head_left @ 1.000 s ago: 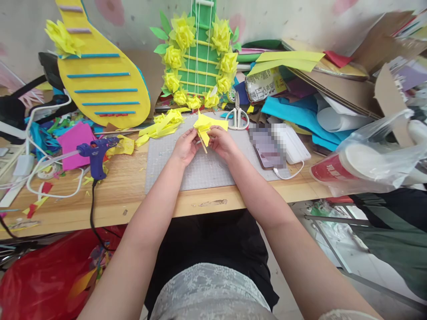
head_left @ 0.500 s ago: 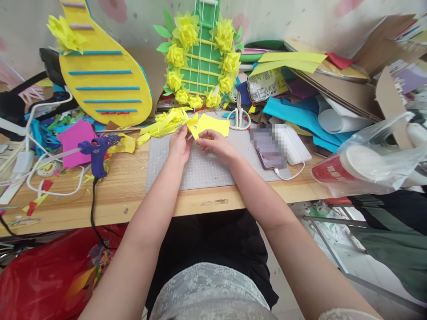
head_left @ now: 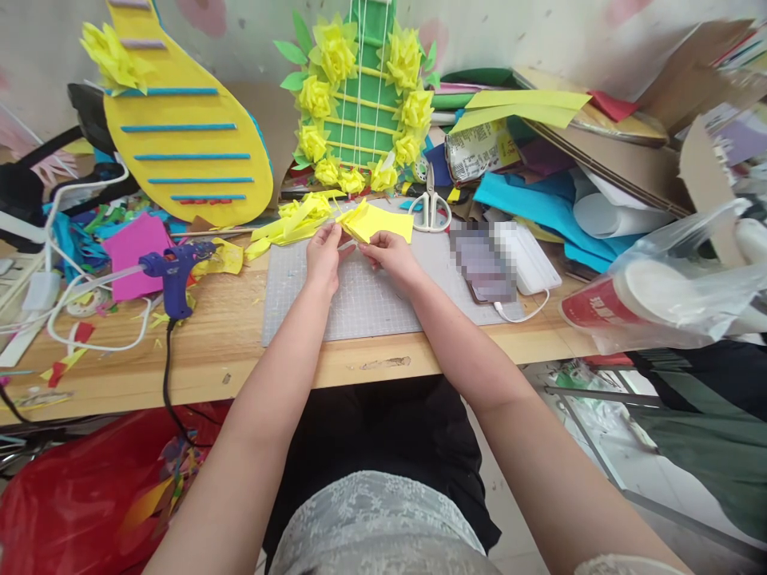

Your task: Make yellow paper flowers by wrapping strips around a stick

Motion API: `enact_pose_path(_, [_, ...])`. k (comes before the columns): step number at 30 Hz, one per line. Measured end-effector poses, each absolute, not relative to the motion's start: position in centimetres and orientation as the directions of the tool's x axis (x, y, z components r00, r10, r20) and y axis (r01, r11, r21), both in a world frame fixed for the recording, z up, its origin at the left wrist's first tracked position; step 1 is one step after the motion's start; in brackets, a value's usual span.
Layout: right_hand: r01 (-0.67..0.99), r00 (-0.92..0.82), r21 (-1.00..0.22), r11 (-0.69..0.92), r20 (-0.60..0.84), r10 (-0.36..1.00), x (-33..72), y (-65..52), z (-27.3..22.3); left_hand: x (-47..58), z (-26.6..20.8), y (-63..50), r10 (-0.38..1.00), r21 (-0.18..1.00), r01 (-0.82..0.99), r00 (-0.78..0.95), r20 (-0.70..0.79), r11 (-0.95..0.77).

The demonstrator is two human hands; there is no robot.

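Note:
Between my two hands is a piece of folded yellow paper (head_left: 355,221), raised just above the grey cutting mat (head_left: 300,303). My left hand (head_left: 325,257) pinches its left end, and my right hand (head_left: 389,255) grips its lower right edge. Behind it a flat yellow sheet (head_left: 389,224) lies on the mat. To the left rests a pile of cut yellow paper strips (head_left: 293,222). White-handled scissors (head_left: 430,209) lie right of the sheet. Farther back stands a green paper guitar (head_left: 365,120) trimmed with yellow paper flowers.
A blue glue gun (head_left: 176,279) with its cord sits at left, before a yellow lute-shaped cutout (head_left: 192,152). A phone (head_left: 484,263), a white power bank (head_left: 527,259) and a bagged red cup (head_left: 599,303) are at right. Paper and cardboard (head_left: 587,148) are heaped behind.
The yellow paper in my hands has turned, and its broader folded side now points right over the sheet. Both hands have shifted slightly right.

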State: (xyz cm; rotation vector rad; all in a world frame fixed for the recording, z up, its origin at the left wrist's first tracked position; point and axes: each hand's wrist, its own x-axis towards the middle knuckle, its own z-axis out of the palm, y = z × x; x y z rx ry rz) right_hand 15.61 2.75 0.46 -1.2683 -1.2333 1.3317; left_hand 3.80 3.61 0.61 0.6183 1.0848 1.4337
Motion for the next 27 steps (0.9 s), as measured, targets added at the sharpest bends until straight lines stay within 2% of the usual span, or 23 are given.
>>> enact_pose_path(4, [0.040,-0.068,-0.991,-0.127,-0.130,0.989,15.7,2.7,0.8,3.8,0.6,3.4,0.969,0.887,-0.449,-0.148,-0.196,0.111])
enact_pose_path(13, [0.059,-0.080,-0.987,-0.146,-0.151,0.985,15.3,2.6,1.0,4.3,1.0,3.1,0.930,0.888,-0.448,-0.269,-0.250,0.108])
enact_pose_path(18, [0.092,-0.104,-0.987,-0.129,-0.138,0.985,15.2,2.6,0.8,5.0,1.3,2.8,0.909,0.905,-0.423,-0.360,-0.210,0.041])
enact_pose_path(27, [0.111,-0.093,-0.988,-0.107,-0.118,0.989,15.2,2.5,1.0,5.0,1.1,3.2,0.910,0.906,-0.423,-0.369,-0.188,0.015])
